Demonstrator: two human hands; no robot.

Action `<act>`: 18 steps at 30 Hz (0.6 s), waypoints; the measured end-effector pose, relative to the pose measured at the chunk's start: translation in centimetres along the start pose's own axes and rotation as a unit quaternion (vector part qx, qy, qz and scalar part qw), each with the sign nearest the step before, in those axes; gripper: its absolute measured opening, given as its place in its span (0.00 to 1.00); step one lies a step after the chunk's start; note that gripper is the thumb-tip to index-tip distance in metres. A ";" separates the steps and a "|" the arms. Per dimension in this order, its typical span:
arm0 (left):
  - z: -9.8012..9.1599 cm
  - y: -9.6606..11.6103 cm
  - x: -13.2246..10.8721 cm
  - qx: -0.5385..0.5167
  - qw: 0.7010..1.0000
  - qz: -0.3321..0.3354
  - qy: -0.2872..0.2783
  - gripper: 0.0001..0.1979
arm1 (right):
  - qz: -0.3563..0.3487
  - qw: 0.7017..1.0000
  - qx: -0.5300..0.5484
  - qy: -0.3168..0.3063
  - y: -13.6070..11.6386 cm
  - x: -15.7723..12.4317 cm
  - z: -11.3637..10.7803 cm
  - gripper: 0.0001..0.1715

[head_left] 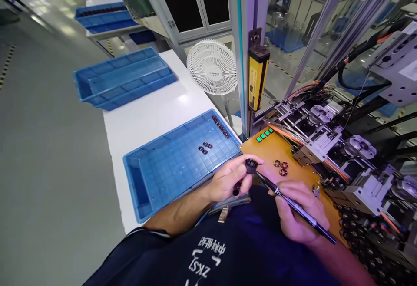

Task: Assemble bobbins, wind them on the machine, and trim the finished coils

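Between the thumb and fingers of my left hand (228, 179) is a small round black motor stator (250, 164) with a toothed rim. A short black cylinder (236, 189), which looks like a marker cap, is also tucked in that hand. My right hand (301, 210) is closed around a black marker pen (298, 208) with white print. The pen's uncapped tip points at the stator, very close to its lower side; whether they touch I cannot tell. Beyond my hands, several stators (283, 165) lie on the orange bench top (265, 153).
A blue tray (182, 201) on the white table (114, 147) holds several stators. Another blue tray (127, 82) stands behind it. At right is a machine (329, 143) with metal fixtures and cables; many stators (361, 238) lie below it. A white fan (213, 69) stands ahead, beside a post.
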State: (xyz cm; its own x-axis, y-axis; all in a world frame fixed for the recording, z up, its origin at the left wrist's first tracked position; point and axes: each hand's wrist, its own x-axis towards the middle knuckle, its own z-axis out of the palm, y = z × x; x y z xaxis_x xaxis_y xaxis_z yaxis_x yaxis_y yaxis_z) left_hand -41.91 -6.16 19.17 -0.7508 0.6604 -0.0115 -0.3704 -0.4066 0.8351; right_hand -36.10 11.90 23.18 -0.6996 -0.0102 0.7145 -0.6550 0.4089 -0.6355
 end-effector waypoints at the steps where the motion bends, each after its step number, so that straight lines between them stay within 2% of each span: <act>1: 0.0 0.0 0.0 0.002 1.000 -0.002 0.002 0.30 | 0.000 1.000 0.007 -0.009 -0.1 0.1 -0.2 0.20; 4: 0.0 -0.1 0.3 0.010 1.000 0.008 0.016 0.28 | 0.002 0.999 0.027 -0.023 -0.4 0.3 -0.9 0.20; 8: -0.3 -0.2 1.2 0.034 0.997 0.052 0.046 0.26 | 0.011 0.998 0.042 -0.037 -0.4 0.2 -1.7 0.20; 12: -0.2 0.0 2.0 0.123 0.985 0.083 0.092 0.26 | 0.027 0.999 0.025 -0.034 -0.2 0.2 -1.3 0.17; 18: 0.1 0.1 1.9 0.202 0.969 0.098 0.103 0.24 | 0.036 0.998 0.021 -0.052 0.0 0.5 -0.6 0.14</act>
State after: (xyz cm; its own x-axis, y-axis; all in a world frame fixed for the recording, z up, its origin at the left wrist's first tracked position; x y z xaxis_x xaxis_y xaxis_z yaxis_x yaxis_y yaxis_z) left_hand -43.28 -4.91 19.23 -0.8934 0.4390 0.0952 0.0039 -0.2045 0.9789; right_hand -36.24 12.42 23.69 -0.7701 -0.0771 0.6333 -0.6114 0.3725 -0.6981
